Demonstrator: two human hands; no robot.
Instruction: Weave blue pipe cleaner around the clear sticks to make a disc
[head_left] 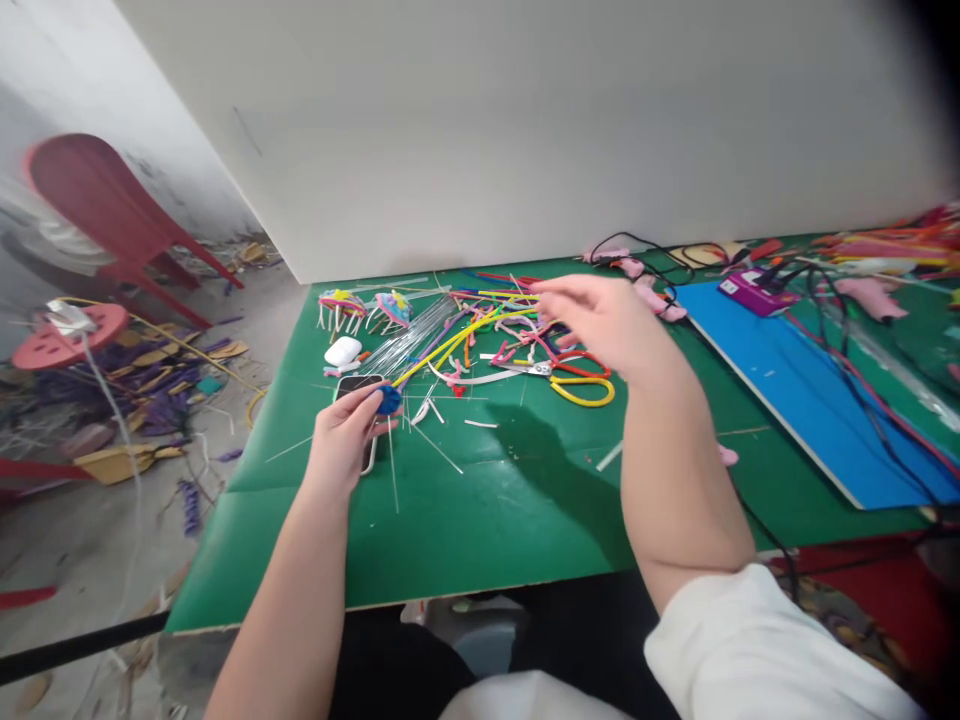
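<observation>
My left hand [349, 435] pinches a small round blue piece [388, 399], which looks like coiled pipe cleaner, above the left part of the table. From it, long yellow pipe cleaners [457, 340] stretch up and to the right. Their far ends meet the fingertips of my right hand [589, 315], which are closed around them, though the exact grip is partly hidden. Below the right hand lie scissors [581, 390] with red and yellow handles. A phone [367, 455] rests under my left hand, partly covered by it.
Pipe cleaner scraps and a bundle of thin clear sticks [409, 335] spread over the green table [480, 530]. A white case [343, 351] and small colourful flower-like pieces [391, 306] stand at left. A blue board [780, 390], purple box [756, 290] and black cables occupy the right.
</observation>
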